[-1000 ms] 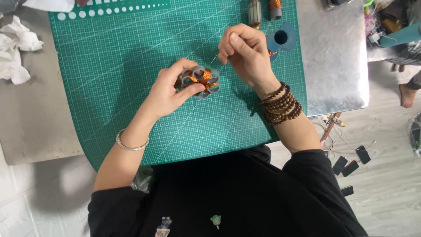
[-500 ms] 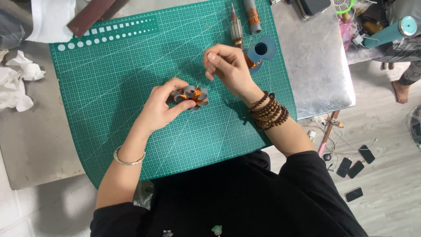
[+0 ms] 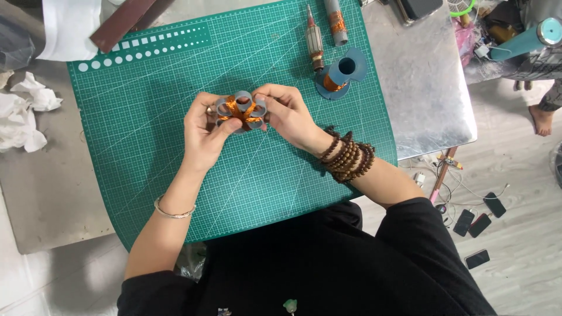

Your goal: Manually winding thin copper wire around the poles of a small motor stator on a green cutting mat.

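A small grey motor core (image 3: 241, 110) wound with copper wire is held over the green cutting mat (image 3: 175, 88). My left hand (image 3: 203, 136) grips it from the left with thumb and fingers. My right hand (image 3: 287, 114) pinches its right side. Both hands touch the core at once. A metal bangle sits on my left wrist and brown bead bracelets wrap my right wrist.
A blue spool (image 3: 338, 73) with copper wire stands on the mat's far right. Beside it lie a motor rotor (image 3: 315, 40) and a grey cylinder (image 3: 336, 22). Crumpled white tissue (image 3: 22, 111) lies at the left. A metal sheet (image 3: 421, 76) covers the table's right; several phones (image 3: 480, 222) lie on the floor.
My right hand came down from its raised spot onto the core's right side. Both hands now hold the core together, nearer the mat's middle. The view has shifted.
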